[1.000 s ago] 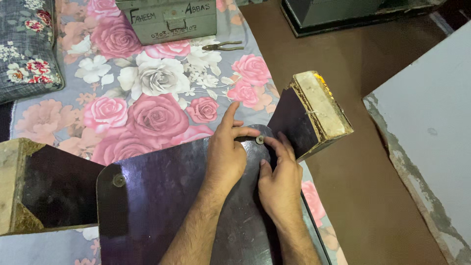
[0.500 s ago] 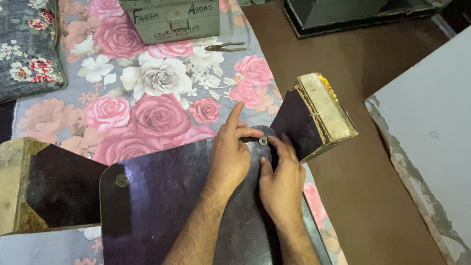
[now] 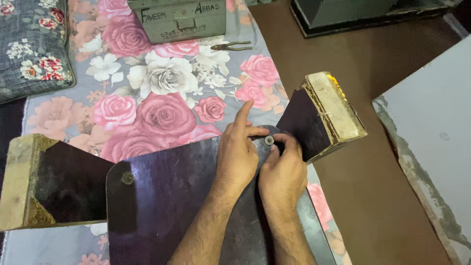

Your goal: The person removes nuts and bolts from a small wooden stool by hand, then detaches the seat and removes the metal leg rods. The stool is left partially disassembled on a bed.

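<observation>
A dark purple board (image 3: 171, 191) with rounded corners lies in front of me on a floral sheet. A round metal fastener (image 3: 269, 140) sits in its far right corner, and another fastener (image 3: 128, 177) in its far left corner. My left hand (image 3: 238, 154) rests on the board, thumb and forefinger beside the right fastener, forefinger raised. My right hand (image 3: 283, 172) pinches at that fastener from the right. A dark block with a pale foam edge (image 3: 324, 115) joins the board at this corner. A similar block (image 3: 49, 184) sits at the left corner.
A grey-green metal box (image 3: 181, 19) stands at the far edge of the floral sheet (image 3: 157, 88), with pliers (image 3: 230, 46) beside it. A patterned cushion (image 3: 32, 46) lies far left. Brown floor (image 3: 373, 196) and a pale slab (image 3: 436, 137) are at the right.
My right hand's fingers have curled in and closed on the right fastener. The view has shifted slightly, so everything sits a little further right.
</observation>
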